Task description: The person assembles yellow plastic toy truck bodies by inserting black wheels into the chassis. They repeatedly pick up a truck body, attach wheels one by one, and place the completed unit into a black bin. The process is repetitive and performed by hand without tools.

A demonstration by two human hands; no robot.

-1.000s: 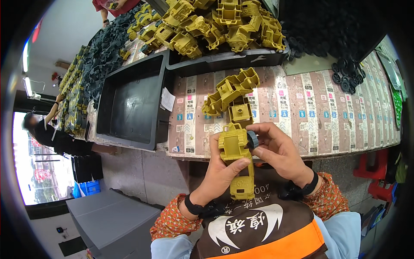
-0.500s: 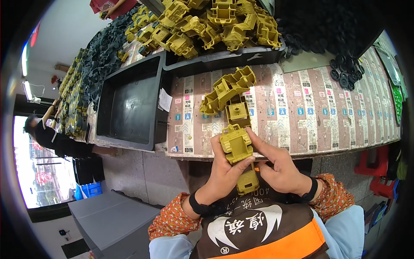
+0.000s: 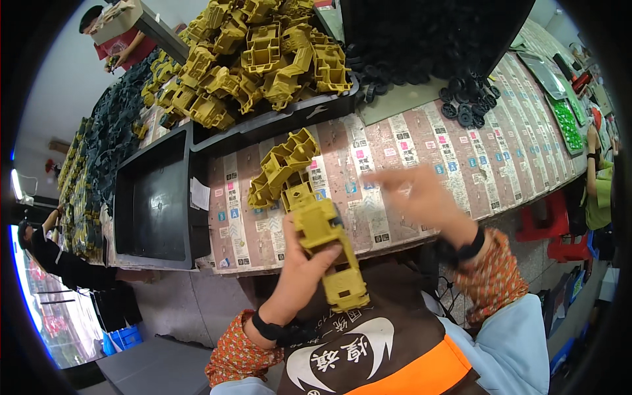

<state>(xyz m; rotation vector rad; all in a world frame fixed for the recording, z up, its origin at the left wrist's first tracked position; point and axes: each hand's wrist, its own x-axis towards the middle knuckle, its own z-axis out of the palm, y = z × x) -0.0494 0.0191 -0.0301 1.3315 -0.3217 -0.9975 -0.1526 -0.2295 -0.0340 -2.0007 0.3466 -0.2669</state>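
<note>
My left hand grips a long yellow plastic toy vehicle body by its side, at the table's front edge. Its lower end hangs toward my apron, and a small dark part shows on its right side. My right hand is apart from the body, over the table to the right. It is blurred, with the index finger stretched out and nothing visible in it. Just beyond the held body, more yellow vehicle bodies lie on the table; the held one partly covers the nearest.
Yellow bodies are heaped in a black tray at the back. Left of it stands a black bin. Loose black wheels lie at the back right. Red stools stand right of the table. Other people are at the left and right edges.
My right hand has let go of the vehicle body and moved right, over the table. My left hand still holds the body, now tilted. The whole view has shifted to the right.
</note>
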